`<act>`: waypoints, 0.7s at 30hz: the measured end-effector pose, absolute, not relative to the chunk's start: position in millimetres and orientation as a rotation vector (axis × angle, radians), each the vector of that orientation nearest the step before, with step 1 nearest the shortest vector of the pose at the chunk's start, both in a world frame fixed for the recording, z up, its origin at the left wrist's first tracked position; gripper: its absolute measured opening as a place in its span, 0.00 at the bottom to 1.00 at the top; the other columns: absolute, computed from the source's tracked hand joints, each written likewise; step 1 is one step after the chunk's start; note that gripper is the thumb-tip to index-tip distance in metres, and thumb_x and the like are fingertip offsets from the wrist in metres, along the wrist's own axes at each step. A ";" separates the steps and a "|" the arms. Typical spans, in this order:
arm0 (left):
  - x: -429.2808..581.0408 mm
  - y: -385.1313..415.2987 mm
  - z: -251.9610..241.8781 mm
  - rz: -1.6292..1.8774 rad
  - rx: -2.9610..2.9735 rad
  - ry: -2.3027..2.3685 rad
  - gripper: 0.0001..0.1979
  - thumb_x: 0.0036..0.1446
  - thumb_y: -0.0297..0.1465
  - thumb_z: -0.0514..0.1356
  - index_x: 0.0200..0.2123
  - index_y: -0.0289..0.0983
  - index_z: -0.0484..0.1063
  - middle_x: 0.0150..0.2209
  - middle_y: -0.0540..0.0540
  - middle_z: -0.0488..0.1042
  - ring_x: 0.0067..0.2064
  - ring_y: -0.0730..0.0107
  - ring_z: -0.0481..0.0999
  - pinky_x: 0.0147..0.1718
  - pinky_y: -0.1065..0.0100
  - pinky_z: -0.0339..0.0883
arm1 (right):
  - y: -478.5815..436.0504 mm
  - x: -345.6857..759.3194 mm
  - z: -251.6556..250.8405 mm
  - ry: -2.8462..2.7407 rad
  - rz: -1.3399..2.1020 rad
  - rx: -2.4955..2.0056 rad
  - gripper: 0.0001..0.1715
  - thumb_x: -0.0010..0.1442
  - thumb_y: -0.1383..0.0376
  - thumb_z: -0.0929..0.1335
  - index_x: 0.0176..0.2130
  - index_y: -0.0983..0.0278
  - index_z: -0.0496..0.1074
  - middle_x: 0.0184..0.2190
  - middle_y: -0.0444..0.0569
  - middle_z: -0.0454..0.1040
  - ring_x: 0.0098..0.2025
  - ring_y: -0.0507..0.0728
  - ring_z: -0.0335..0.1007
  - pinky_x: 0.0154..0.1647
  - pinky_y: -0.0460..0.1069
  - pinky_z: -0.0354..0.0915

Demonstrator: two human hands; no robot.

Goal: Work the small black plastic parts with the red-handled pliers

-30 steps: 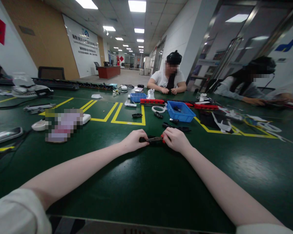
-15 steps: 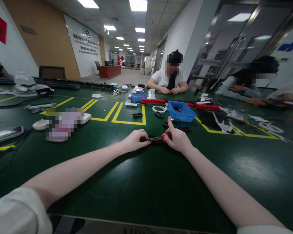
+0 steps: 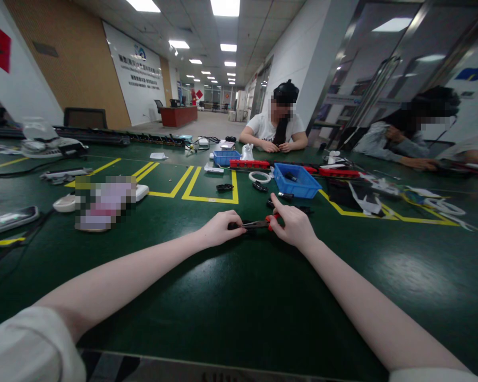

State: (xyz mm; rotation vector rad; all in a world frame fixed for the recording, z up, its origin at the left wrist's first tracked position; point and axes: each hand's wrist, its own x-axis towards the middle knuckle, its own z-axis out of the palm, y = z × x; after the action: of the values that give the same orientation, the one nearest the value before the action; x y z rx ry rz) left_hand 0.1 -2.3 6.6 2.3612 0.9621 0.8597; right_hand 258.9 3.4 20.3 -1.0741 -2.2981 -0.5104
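On the table (image 3: 231, 297), pliers (image 3: 258, 225) reach from the right hand (image 3: 297, 225) leftward to the left hand (image 3: 222, 228), with a nearer bin (image 3: 297, 188) behind the right hand, a part (image 3: 290, 176) inside it, a ring (image 3: 250, 178) to its left, a farther bin (image 3: 227, 159) behind and left of that ring, and a phone (image 3: 11, 220) at far left.

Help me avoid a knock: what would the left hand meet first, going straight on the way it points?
Likely the pliers, whose tips sit at the left hand, then the right hand at their handles; depth is unclear.
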 end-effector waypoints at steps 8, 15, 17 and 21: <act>0.0 -0.3 6.0 0.855 2.321 0.971 0.08 0.58 0.35 0.63 0.33 0.35 0.77 0.35 0.48 0.73 0.34 0.71 0.71 0.35 0.69 0.64 | 1.0 257.2 24.6 -2.325 -0.521 -1.033 0.30 0.64 0.62 0.60 0.63 0.69 0.61 0.35 0.54 0.76 0.35 0.59 0.71 0.38 0.54 0.65; -1.1 3.6 2.9 0.861 2.265 0.971 0.07 0.55 0.34 0.66 0.33 0.36 0.79 0.35 0.48 0.75 0.34 0.72 0.71 0.34 0.71 0.64 | 1.4 260.2 26.2 -2.324 -0.541 -0.982 0.14 0.64 0.63 0.61 0.39 0.67 0.74 0.35 0.53 0.76 0.36 0.57 0.70 0.38 0.52 0.62; -1.6 4.5 2.6 0.860 2.265 0.964 0.06 0.55 0.33 0.66 0.33 0.36 0.79 0.36 0.47 0.75 0.35 0.71 0.72 0.36 0.70 0.65 | 1.1 260.2 26.7 -2.318 -0.546 -0.978 0.13 0.64 0.63 0.61 0.35 0.65 0.73 0.33 0.52 0.76 0.35 0.56 0.70 0.38 0.52 0.61; -2.1 4.3 4.1 0.852 2.270 0.965 0.06 0.55 0.33 0.66 0.34 0.36 0.80 0.36 0.46 0.75 0.36 0.71 0.73 0.37 0.70 0.65 | 0.9 260.3 28.2 -2.329 -0.556 -0.960 0.11 0.63 0.64 0.62 0.34 0.64 0.72 0.33 0.51 0.76 0.34 0.56 0.69 0.37 0.52 0.60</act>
State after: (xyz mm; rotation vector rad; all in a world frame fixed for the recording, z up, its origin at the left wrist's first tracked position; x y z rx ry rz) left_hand -2.1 4.3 4.1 2.2702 0.9655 0.8524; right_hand 260.3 0.9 28.2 -0.9598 -2.3293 -0.5562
